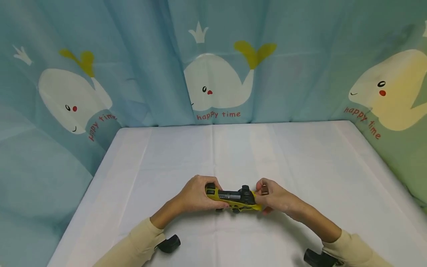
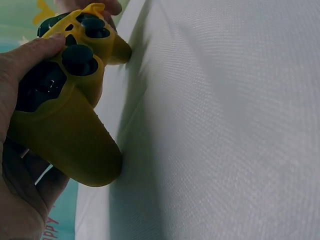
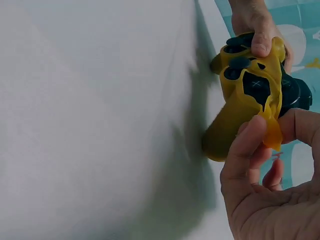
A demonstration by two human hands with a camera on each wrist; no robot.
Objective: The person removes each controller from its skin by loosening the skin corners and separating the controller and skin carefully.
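Observation:
A black game controller [image 1: 230, 195] with a yellow, rubbery-looking cover [image 2: 70, 137] is held low over the white cloth, its shoulder-button side facing away from the body. My left hand [image 1: 197, 194] grips its left end, thumb across the front face between the thumbstick and the centre buttons. At the right end, my right hand [image 1: 278, 199] pinches a stretched edge of the cover [image 3: 272, 134] between thumb and finger. In the right wrist view that edge is pulled away from the black body, and the black shoulder buttons [image 3: 297, 95] show bare beside it.
White cloth [image 1: 186, 152] covers the table under both hands. Blue-green curtains [image 1: 143, 74] printed with whales hang along the back and sides. A black wrist device [image 1: 169, 244] sits by the left sleeve, another [image 1: 315, 257] by the right.

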